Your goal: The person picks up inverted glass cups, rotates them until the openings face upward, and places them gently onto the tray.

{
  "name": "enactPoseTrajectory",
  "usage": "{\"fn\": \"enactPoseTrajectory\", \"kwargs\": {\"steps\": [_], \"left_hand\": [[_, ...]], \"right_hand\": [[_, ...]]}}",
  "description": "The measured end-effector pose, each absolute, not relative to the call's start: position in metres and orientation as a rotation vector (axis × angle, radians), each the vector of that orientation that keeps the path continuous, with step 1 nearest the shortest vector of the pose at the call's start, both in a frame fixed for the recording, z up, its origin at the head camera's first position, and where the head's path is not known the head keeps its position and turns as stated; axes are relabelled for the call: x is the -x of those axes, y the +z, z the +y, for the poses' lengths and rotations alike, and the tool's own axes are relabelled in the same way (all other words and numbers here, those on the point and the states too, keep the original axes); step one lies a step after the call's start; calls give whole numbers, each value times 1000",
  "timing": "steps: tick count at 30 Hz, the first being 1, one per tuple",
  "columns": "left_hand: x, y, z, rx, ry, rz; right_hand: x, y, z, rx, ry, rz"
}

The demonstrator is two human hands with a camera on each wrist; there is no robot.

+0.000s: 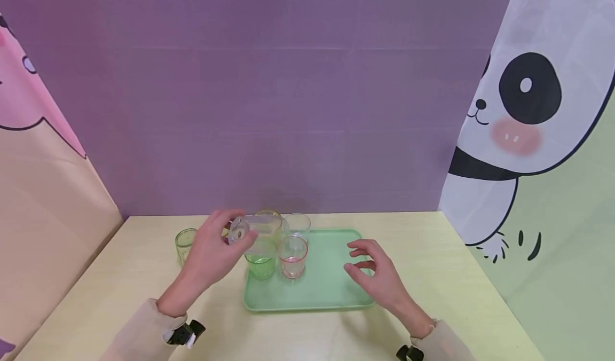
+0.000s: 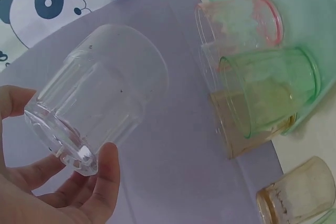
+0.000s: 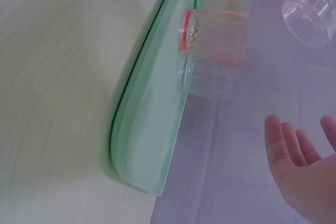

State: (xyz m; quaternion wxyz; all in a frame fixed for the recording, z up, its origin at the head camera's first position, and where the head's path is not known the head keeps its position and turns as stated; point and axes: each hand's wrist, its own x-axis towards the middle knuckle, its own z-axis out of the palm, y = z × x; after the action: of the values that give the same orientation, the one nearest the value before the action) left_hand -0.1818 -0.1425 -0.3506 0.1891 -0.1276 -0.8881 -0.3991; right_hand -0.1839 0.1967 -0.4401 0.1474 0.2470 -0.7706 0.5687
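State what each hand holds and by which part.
The left hand grips a clear ribbed glass tumbler around its base, tipped sideways. The right hand holds nothing.

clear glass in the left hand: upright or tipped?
Tipped. The left hand grips the clear glass by its base, lying roughly on its side above the cups on the green tray. It looks empty.
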Motion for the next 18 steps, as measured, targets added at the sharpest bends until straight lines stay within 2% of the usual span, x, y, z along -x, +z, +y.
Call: {"fn": "enactPoseTrajectory", "kwargs": {"steps": [18], "left_hand": [[177, -366, -123, 423, -1349, -2419]], "right_hand": [[186, -436, 185, -736, 1842, -2127]]}}
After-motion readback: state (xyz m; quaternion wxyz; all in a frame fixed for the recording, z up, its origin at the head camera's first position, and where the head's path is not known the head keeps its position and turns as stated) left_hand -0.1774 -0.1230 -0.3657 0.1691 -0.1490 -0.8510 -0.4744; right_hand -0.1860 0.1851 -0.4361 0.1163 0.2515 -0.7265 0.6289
